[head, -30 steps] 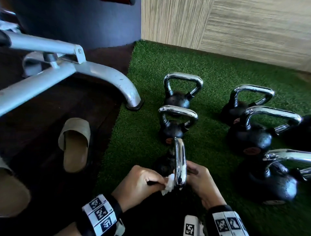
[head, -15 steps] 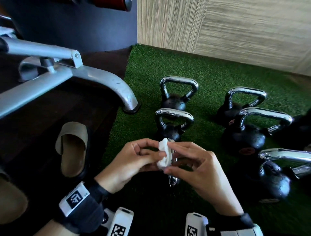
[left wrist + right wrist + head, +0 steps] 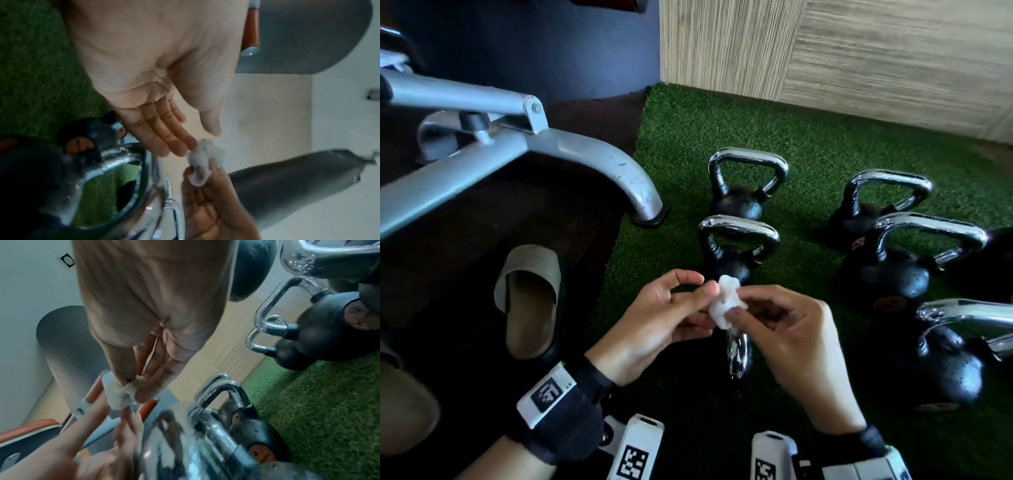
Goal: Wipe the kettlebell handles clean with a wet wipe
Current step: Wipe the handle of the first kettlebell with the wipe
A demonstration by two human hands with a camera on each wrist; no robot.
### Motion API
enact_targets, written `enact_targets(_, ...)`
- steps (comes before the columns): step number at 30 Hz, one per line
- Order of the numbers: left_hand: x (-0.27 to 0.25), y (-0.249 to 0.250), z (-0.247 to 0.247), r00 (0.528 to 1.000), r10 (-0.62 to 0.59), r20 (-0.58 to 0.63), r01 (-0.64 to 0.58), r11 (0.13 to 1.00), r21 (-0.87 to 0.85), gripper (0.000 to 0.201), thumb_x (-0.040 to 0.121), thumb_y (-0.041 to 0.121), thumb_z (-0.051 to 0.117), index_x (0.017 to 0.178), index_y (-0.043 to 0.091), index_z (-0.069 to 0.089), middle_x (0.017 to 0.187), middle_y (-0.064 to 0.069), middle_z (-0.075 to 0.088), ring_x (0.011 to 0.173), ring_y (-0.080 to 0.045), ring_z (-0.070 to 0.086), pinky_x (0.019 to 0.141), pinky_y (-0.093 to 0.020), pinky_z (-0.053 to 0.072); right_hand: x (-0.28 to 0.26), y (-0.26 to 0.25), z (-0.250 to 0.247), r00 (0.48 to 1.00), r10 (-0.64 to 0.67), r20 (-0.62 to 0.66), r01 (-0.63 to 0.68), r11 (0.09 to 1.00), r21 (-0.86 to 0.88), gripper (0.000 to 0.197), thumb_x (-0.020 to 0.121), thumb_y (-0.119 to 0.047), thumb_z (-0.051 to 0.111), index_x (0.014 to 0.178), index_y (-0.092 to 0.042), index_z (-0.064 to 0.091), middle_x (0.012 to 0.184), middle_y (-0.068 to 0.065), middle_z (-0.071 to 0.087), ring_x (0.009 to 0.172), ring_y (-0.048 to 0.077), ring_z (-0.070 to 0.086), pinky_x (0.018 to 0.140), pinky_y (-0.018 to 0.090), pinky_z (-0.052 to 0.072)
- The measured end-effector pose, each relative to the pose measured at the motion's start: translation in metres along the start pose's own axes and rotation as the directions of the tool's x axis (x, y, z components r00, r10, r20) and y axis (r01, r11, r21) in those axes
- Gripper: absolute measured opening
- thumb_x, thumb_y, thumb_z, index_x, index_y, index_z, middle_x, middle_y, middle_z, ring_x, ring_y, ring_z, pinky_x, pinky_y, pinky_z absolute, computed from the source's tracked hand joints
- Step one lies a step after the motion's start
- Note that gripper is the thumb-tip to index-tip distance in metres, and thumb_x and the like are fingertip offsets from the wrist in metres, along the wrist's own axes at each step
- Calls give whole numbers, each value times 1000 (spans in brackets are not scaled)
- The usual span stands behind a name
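A crumpled white wet wipe (image 3: 724, 301) is held up between both hands, above the nearest kettlebell's chrome handle (image 3: 738, 356). My left hand (image 3: 705, 305) pinches the wipe's left side with thumb and fingertips. My right hand (image 3: 739, 305) pinches its right side. In the left wrist view the wipe (image 3: 205, 157) shows grey smudges, and the chrome handle (image 3: 144, 178) lies just below it. The right wrist view shows the right thumb and forefinger closed on the wipe (image 3: 117, 395). Neither hand touches the handle (image 3: 195, 443). The kettlebell's black body is mostly hidden by my hands.
Two more black kettlebells (image 3: 736, 263) (image 3: 739, 202) stand in line behind on the green turf (image 3: 722, 120). Three bigger ones (image 3: 893, 274) (image 3: 859, 219) (image 3: 945, 370) stand at the right. A grey bench leg (image 3: 599, 161) and a tan slipper (image 3: 530, 301) are at the left on the dark floor.
A second ago my left hand rubbed the wipe on the near handle while the right steadied it. Both hands have since lifted off and now hold the wipe between them.
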State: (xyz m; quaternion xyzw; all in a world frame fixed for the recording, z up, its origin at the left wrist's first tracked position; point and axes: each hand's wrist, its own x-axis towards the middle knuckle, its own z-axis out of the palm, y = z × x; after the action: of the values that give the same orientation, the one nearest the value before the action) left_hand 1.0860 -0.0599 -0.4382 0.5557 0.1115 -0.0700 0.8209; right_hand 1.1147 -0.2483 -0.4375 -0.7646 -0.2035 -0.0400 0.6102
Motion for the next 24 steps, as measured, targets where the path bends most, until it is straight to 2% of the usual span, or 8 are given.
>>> enact_targets(2,6,-7,-10,998,68,-14,-66,990,124,27,90,23,72,114,18,60,97,-8,77,76,-15,68,74,-30,58,6,12,-11,996,29,-87,-31,999,-12,17,78,-9,86,89,-21,80,81,-3,79,72,15,76,75,39,62)
enact_targets(5,16,-38,-37,980,87,180,-171,832,528,74,81,2,74,143,32,48,142,10,61,127,-4,57,97,-26,52,10,44,-31,964,165,-207,-167,986,8,16,79,-12,85,90,-22,81,83,-2,80,79,20,77,85,48,62)
enact_targets(8,25,-80,-40,928,-31,372,-314,475,822,137,67,43,92,163,31,-4,171,15,3,157,-1,3,129,-36,19,7,75,-31,934,273,-229,-289,956,-41,16,77,-18,87,89,-27,81,81,-5,80,79,16,77,86,52,61)
enact_targets(10,29,-99,-26,935,31,354,-331,438,836,156,57,67,90,159,32,-24,170,18,-9,157,-4,-7,130,-38,15,6,88,-21,928,304,-214,-325,943,-69,20,76,-19,87,93,-28,81,85,-7,80,81,11,77,85,49,62)
enact_targets(14,37,-116,-9,932,261,253,-352,477,805,140,66,56,84,163,25,-11,165,8,21,153,-9,21,124,-37,29,8,99,-4,939,316,-132,-334,931,-146,30,81,-18,83,110,-26,80,94,-11,80,89,4,76,88,41,61)
enact_targets(18,45,-110,-23,876,328,352,-470,422,775,113,67,32,86,160,13,24,150,12,44,141,-10,42,118,-34,36,13,100,5,942,328,-73,-336,919,-208,26,82,-15,82,106,-25,81,87,-9,80,82,2,75,83,35,61)
enact_targets(21,46,-102,-30,862,350,368,-503,493,710,107,69,17,91,150,47,28,140,39,43,132,8,45,112,-20,38,25,97,5,946,323,-41,-320,902,-290,18,80,-19,83,98,-24,83,82,-9,79,75,-1,72,72,18,55)
enact_targets(24,49,-102,-35,868,349,353,-494,539,683,106,72,18,91,133,75,26,141,17,55,134,-6,52,115,-34,42,35,92,10,965,251,-78,-262,902,-342,13,83,-21,82,96,-23,83,84,-15,76,75,-6,68,72,11,52)
